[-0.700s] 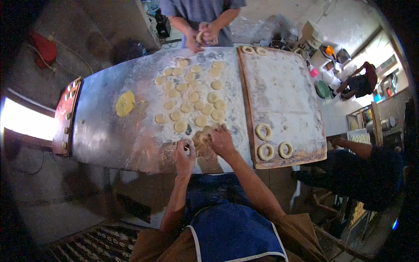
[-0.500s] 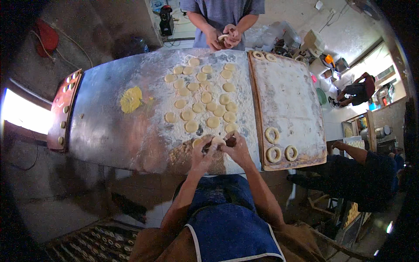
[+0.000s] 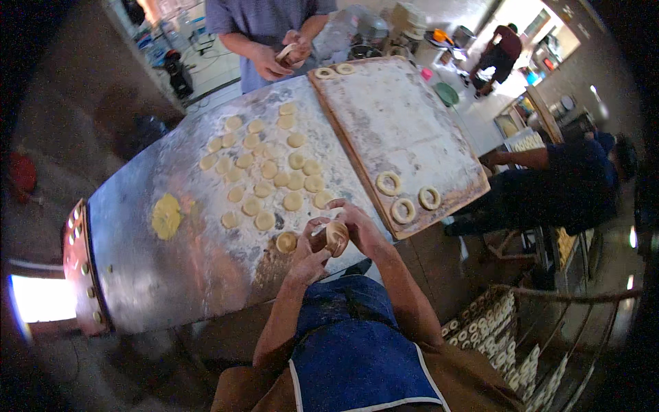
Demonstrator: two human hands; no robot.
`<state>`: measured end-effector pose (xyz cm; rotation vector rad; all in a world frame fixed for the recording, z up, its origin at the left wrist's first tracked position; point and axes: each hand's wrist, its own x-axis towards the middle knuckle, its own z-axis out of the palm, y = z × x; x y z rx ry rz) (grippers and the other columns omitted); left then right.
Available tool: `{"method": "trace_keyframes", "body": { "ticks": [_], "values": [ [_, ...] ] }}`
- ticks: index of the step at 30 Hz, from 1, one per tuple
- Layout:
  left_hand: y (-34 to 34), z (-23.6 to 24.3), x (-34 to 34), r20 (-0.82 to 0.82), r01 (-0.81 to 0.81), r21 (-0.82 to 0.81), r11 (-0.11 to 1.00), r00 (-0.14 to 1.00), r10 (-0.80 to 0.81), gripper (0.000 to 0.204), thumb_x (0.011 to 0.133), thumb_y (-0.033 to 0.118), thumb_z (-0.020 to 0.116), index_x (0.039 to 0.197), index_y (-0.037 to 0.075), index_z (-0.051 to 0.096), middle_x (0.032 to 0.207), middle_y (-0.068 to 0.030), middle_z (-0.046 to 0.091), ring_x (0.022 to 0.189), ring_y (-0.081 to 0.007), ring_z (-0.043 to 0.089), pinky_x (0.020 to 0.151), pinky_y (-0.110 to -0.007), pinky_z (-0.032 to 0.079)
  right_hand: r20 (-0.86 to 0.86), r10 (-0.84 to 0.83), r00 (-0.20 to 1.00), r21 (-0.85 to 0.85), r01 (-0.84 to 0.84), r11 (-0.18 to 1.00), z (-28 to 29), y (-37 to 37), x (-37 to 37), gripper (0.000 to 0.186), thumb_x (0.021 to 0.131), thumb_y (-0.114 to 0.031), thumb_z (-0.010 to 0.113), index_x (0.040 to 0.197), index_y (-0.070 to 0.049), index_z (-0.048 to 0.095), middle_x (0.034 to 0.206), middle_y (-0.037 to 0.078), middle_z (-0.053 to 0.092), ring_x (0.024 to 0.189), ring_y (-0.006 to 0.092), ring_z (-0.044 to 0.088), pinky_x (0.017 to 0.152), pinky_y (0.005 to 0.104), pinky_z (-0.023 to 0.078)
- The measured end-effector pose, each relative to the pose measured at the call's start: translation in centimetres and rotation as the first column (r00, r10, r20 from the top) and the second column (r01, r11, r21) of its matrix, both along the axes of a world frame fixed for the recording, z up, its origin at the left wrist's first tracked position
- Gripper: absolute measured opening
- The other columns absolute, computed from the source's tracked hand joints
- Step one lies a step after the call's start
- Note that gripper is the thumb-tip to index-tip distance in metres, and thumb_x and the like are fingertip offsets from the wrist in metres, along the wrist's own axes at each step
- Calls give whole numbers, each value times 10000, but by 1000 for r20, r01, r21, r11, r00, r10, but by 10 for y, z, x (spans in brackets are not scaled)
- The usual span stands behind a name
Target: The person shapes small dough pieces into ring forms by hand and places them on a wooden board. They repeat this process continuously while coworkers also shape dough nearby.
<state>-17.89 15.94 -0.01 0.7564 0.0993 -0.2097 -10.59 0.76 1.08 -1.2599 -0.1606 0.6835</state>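
Lwr ctr of frame, nearest: navy cloth apron w/ white edging [image 3: 367,374]. Just above it, both bare hands work over the near edge of the grey metal bench [image 3: 134,275]. L hand [image 3: 308,259] is curled round the lwr left of a pale, floury, rounded dough pc [image 3: 337,237]; R hand [image 3: 362,229] has its fingers bent round the upper right. So the pc sits btwn them, gripped by both, neither clearly nearer. Its longer axis seems to run roughly up-down in frame, slightly tilted; fingers hide part, so can't tell if it's a full ring.

Nearest loose pc: a flat round yellowish dough disc [image 3: 286,242], just left of L hand, well apart from R hand. More pale floury dough discs [image 3: 264,220] lie above, ctr of frame, on white flour. Soft bright-yellow lump [image 3: 166,217] is farther off, left of ctr.

R hand is the nearer one to the floured wooden board [image 3: 412,113], right of ctr, w/ three pale dough rings [image 3: 403,211] at its near end. Top ctr, far side: co-worker in grey-blue shirt [image 3: 271,27], both hands round another pale pc [image 3: 287,51].
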Motion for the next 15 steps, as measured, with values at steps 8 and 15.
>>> {"method": "trace_keyframes", "body": {
  "ticks": [8, 15],
  "values": [
    [-27, 4, 42, -10, -381, -110, 918, 924, 382, 250, 859, 181, 518, 1077, 85, 443, 868, -86, 567, 878, -234, 625, 693, -321, 538, 75, -238, 968, 31, 236, 971, 7, -1, 4, 490, 995, -347, 440, 725, 29, 601, 627, 39, 564, 525, 133, 500, 478, 301, 403],
    [-76, -25, 61, -21, -455, 175, 873, 885, 465, 224, 993, 259, 440, 1037, 48, 503, 838, -68, 537, 743, -206, 556, 663, -370, 484, 429, -236, 872, -214, 352, 911, -2, -22, 18, 509, 981, -365, 477, 730, 40, 658, 605, 220, 604, 523, 254, 591, 539, 424, 450]
  ]
}}
